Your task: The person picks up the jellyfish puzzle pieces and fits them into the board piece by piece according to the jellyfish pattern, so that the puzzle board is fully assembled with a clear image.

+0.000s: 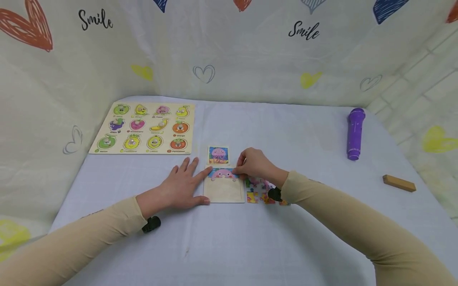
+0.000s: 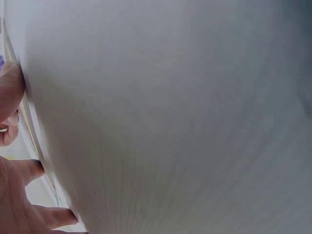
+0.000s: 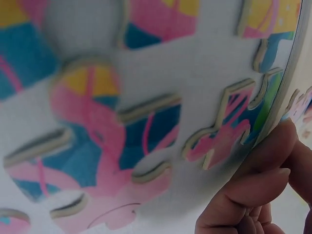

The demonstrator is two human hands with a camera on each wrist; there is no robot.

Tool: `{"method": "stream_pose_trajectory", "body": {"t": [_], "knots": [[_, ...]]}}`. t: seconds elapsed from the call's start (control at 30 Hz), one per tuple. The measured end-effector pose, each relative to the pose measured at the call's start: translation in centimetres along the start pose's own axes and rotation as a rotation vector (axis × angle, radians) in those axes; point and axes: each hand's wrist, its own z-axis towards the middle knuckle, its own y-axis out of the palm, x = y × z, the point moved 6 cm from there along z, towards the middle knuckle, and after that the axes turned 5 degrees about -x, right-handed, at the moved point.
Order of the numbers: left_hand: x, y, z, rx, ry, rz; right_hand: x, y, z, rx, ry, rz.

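A wooden puzzle board (image 1: 223,193) lies flat on the table, with jellyfish puzzle pieces (image 1: 222,173) along its top row. My left hand (image 1: 181,186) rests with spread fingers at the board's left side, its index fingertip at the top left corner and the thumb by the lower left edge. At the top right corner my right hand (image 1: 258,165) pinches a puzzle piece, mostly hidden by the fingers. Above the board is a small jellyfish picture card (image 1: 218,155). Loose puzzle pieces (image 3: 105,146) lie right of the board, partly under my right wrist.
A fruit puzzle board (image 1: 148,133) sits at the back left of the white-covered table (image 1: 222,246). Toward the right are a purple microphone-shaped object (image 1: 355,134) and a small wooden block (image 1: 399,183). A printed curtain (image 1: 247,55) hangs behind.
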Motion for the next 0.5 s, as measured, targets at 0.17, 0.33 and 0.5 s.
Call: {"method": "stream_pose_trajectory", "body": {"t": [0.17, 0.33, 0.5], "knots": [[0.14, 0.08, -0.01, 0.003, 0.009, -0.004, -0.16, 0.14, 0.13, 0.012, -0.018, -0.043], [0.10, 0.09, -0.01, 0.004, 0.003, -0.011, -0.57, 0.08, 0.16, 0.014, -0.048, -0.087], [0.01, 0.13, -0.12, 0.008, 0.004, -0.014, -0.83, 0.08, 0.26, 0.003, -0.045, -0.118]]}}
